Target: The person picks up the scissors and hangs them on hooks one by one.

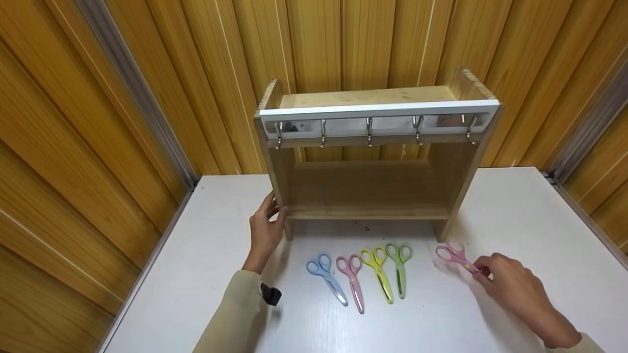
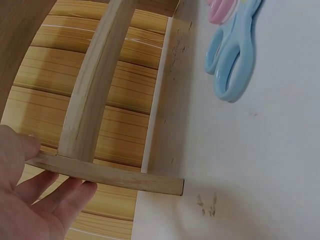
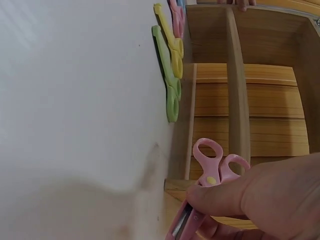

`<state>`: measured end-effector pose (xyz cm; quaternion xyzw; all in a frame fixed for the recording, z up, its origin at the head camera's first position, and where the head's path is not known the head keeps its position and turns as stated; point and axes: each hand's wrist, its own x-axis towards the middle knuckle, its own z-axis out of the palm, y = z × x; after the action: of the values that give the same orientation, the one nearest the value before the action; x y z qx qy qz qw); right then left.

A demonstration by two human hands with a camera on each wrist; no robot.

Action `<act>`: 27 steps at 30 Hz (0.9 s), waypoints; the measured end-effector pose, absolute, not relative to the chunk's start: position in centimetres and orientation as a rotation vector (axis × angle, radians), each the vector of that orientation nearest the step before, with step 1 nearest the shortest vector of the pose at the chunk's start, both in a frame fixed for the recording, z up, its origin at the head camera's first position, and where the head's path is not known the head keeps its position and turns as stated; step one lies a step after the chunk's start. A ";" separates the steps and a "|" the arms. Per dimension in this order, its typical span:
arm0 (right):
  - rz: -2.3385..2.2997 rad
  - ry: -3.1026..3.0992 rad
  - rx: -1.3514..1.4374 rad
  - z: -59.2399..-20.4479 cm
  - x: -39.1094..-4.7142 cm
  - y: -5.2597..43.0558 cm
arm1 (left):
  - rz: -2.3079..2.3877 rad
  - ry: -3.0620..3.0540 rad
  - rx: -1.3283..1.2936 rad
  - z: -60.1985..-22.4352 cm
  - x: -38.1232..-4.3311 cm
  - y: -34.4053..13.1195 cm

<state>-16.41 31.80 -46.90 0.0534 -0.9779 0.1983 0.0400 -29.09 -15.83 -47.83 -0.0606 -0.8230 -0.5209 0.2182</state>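
Observation:
My right hand [image 1: 512,282] pinches a pair of pink scissors [image 1: 458,260] by the blade end, just right of the shelf's right foot. In the right wrist view the scissors' [image 3: 210,172] handle loops point away from the hand. At the left, my left hand [image 1: 267,233] grips the lower left side panel of the wooden shelf [image 1: 368,213], thumb on one face and fingers on the other. In front of the shelf lie blue scissors [image 1: 327,278], another pink pair [image 1: 352,282], yellow scissors [image 1: 379,274] and green scissors [image 1: 400,269], handles toward the shelf.
A white rail with several metal hooks [image 1: 370,131] runs along the shelf's upper front; nothing hangs from them. The shelf stands on a white table [image 1: 225,201]. Wood-patterned walls [image 1: 363,39] close in the back and both sides.

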 end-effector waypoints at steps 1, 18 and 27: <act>0.609 -2.981 0.169 -46.6 -16.4 31.8 | -1.443 -2.274 -0.172 -47.8 -29.1 -15.9; 0.572 -2.624 0.253 -40.8 -16.9 32.1 | -1.444 -2.277 -0.167 -47.9 -28.9 -15.8; 0.654 -2.331 0.356 -38.6 -17.9 31.2 | -1.445 -2.282 -0.160 -48.0 -29.0 -15.8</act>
<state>-17.89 31.16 -38.59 0.1368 -0.8957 0.2513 0.3404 -28.97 -15.84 -48.04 -0.0578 -0.8236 -0.5212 0.2161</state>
